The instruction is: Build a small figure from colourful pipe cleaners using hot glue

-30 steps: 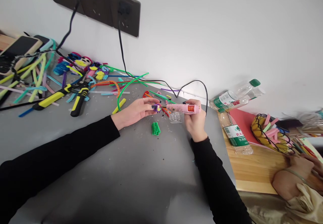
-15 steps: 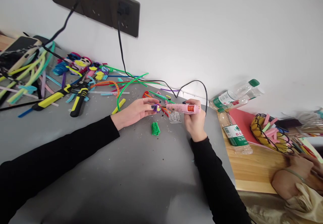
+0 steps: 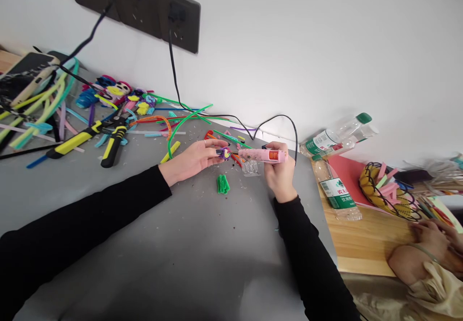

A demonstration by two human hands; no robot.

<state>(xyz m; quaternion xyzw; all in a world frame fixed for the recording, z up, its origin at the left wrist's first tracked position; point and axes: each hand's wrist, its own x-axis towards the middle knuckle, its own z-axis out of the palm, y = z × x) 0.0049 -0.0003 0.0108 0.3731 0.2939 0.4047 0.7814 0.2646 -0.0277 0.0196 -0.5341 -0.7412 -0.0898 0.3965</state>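
Between the thumb and fingers of my left hand point(image 3: 197, 159) is a small purple pipe-cleaner piece point(image 3: 225, 153) with a pale, yellowish middle. My right hand point(image 3: 280, 171) grips a pink glue gun point(image 3: 258, 155) by its handle. The gun's nozzle points left and comes close to the purple piece; whether they touch I cannot tell. Just below on the grey table lies a bundled green pipe-cleaner piece point(image 3: 223, 184). A clear plastic piece point(image 3: 250, 167) sits under the gun.
Pliers with yellow-black handles point(image 3: 115, 142) lie at the left among pipe cleaners point(image 3: 47, 113) and small figures point(image 3: 115, 89). A black cord point(image 3: 173, 70) hangs from the wall socket point(image 3: 177, 17). Plastic bottles point(image 3: 338, 193), a yellow basket point(image 3: 372, 186) and another person's hands point(image 3: 430, 234) are at right.
The purple piece has turned slightly in my left fingers, showing more of its pale middle. My right hand and the glue gun stay almost still. The other person's hands shift a little.
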